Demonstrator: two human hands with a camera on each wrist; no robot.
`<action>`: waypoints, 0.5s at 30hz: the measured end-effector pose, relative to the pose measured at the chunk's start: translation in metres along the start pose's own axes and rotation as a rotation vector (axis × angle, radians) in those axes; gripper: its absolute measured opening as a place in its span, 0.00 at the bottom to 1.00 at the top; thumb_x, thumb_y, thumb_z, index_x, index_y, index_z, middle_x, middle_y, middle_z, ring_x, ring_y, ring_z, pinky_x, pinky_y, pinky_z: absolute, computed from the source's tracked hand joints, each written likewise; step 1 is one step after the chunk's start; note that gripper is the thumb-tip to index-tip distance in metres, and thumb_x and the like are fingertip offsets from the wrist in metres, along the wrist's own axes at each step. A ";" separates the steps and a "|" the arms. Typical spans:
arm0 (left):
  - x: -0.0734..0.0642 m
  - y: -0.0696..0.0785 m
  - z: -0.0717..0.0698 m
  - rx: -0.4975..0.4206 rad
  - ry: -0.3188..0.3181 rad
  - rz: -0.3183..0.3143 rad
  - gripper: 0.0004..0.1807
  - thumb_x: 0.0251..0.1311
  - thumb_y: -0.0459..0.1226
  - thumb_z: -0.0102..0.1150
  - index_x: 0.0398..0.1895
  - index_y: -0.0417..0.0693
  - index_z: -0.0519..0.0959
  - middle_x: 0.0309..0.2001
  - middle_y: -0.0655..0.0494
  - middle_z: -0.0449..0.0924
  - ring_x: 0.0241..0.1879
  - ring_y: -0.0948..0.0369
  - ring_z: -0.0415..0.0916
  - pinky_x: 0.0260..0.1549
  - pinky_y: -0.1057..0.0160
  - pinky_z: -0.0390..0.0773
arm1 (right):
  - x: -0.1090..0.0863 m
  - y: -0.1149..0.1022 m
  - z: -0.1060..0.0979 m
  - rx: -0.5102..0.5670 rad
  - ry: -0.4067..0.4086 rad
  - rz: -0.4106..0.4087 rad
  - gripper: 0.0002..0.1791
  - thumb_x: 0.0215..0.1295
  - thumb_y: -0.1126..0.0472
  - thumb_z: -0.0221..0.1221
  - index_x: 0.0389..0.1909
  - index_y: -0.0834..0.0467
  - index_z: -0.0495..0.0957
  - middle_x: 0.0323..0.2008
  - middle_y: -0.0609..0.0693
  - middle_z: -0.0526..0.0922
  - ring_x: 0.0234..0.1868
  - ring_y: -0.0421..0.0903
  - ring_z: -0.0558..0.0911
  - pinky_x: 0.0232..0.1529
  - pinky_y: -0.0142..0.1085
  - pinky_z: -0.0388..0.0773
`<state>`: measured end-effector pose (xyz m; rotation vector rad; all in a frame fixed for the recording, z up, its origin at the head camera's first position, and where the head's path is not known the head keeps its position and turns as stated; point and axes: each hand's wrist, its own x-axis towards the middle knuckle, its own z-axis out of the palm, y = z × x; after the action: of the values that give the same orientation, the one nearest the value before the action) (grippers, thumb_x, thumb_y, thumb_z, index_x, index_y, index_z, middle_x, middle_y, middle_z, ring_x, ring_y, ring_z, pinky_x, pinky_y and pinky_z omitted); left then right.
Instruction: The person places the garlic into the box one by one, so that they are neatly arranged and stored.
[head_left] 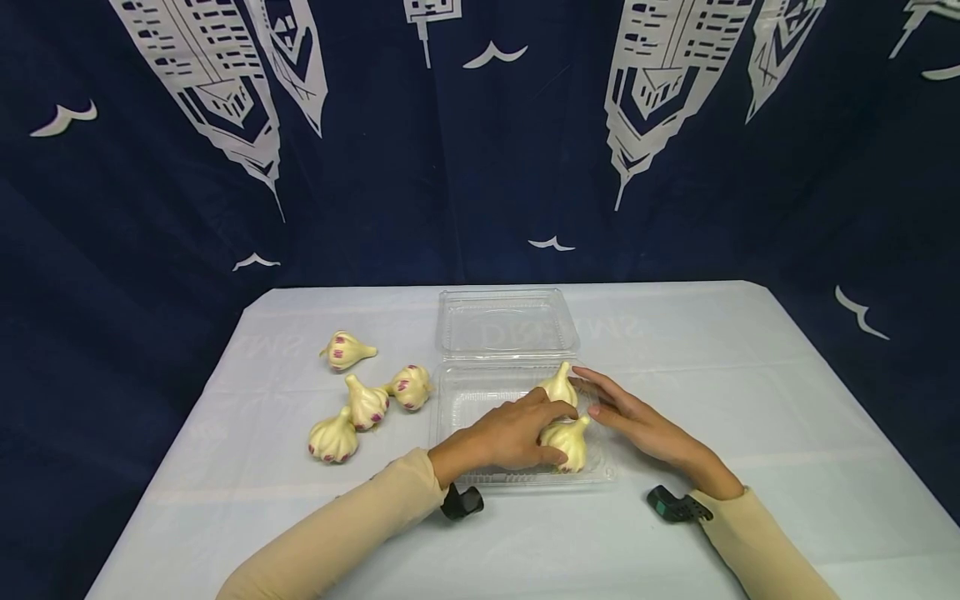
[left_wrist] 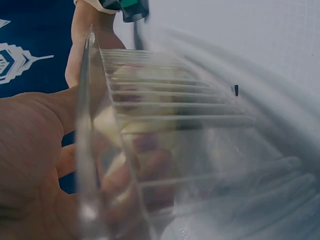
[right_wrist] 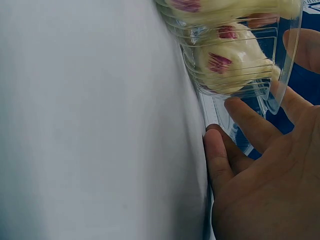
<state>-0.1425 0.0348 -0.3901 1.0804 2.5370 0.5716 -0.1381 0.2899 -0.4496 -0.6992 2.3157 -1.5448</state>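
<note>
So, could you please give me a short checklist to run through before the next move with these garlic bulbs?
1. Clear clamshell lid folded back: ok, it lies open on the tray's far side.
2. Room in the clear clamshell tray: ok, its left part shows bare plastic.
3. Far garlic bulb and near garlic bulb inside: ok, both sit toward the right.
4. Left hand free: not ok, thumb and fingers curl about the near garlic bulb.
5. Right hand steadying the tray: cannot tell; it is at the right wall, but firm contact is unclear.
6. All bulbs loaded: not ok, four loose garlic bulbs lie left of the tray.
</note>
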 end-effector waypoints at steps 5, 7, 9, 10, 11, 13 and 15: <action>-0.003 -0.002 -0.003 -0.006 0.000 0.002 0.30 0.62 0.49 0.68 0.66 0.57 0.73 0.52 0.57 0.76 0.36 0.70 0.71 0.40 0.67 0.73 | 0.000 0.001 0.000 -0.005 0.002 -0.004 0.32 0.81 0.60 0.45 0.80 0.44 0.48 0.77 0.54 0.58 0.76 0.44 0.59 0.64 0.20 0.60; -0.005 -0.003 -0.006 -0.016 0.004 0.013 0.29 0.62 0.48 0.67 0.65 0.56 0.74 0.53 0.57 0.77 0.37 0.70 0.71 0.39 0.68 0.73 | 0.000 0.001 0.000 -0.003 0.001 -0.002 0.32 0.81 0.60 0.45 0.80 0.43 0.48 0.77 0.54 0.58 0.77 0.52 0.58 0.64 0.21 0.60; -0.008 -0.004 -0.009 -0.040 0.015 0.024 0.27 0.63 0.47 0.67 0.64 0.55 0.74 0.54 0.56 0.77 0.37 0.69 0.72 0.37 0.69 0.73 | 0.000 0.001 0.000 0.002 0.001 -0.002 0.32 0.81 0.60 0.45 0.80 0.44 0.48 0.77 0.54 0.58 0.76 0.59 0.56 0.64 0.21 0.60; -0.010 -0.004 -0.011 -0.054 0.022 0.030 0.27 0.63 0.47 0.67 0.64 0.55 0.74 0.55 0.55 0.77 0.37 0.68 0.73 0.35 0.70 0.73 | 0.000 0.001 0.000 0.006 0.001 -0.003 0.32 0.81 0.60 0.45 0.80 0.44 0.48 0.77 0.55 0.58 0.76 0.61 0.56 0.64 0.20 0.60; -0.011 -0.004 -0.013 -0.067 0.030 0.034 0.26 0.63 0.47 0.67 0.64 0.54 0.74 0.54 0.54 0.78 0.37 0.66 0.74 0.34 0.70 0.73 | 0.000 0.001 0.000 0.010 0.000 -0.004 0.32 0.81 0.60 0.45 0.80 0.44 0.48 0.77 0.55 0.58 0.76 0.62 0.56 0.64 0.20 0.60; -0.015 -0.005 -0.017 -0.091 0.043 0.036 0.26 0.63 0.46 0.67 0.63 0.54 0.74 0.54 0.54 0.78 0.38 0.64 0.76 0.34 0.69 0.73 | 0.000 0.001 0.000 0.018 -0.002 -0.008 0.32 0.80 0.60 0.45 0.80 0.45 0.48 0.77 0.57 0.58 0.76 0.63 0.55 0.64 0.21 0.61; -0.019 -0.006 -0.021 -0.110 0.055 0.036 0.26 0.64 0.46 0.67 0.63 0.55 0.74 0.54 0.55 0.79 0.41 0.62 0.78 0.36 0.68 0.73 | 0.001 0.001 0.000 0.021 -0.005 -0.008 0.32 0.81 0.61 0.45 0.80 0.45 0.47 0.77 0.57 0.58 0.76 0.63 0.55 0.64 0.21 0.61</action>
<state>-0.1430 0.0116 -0.3719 1.0868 2.5049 0.7507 -0.1389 0.2896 -0.4504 -0.7074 2.2928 -1.5665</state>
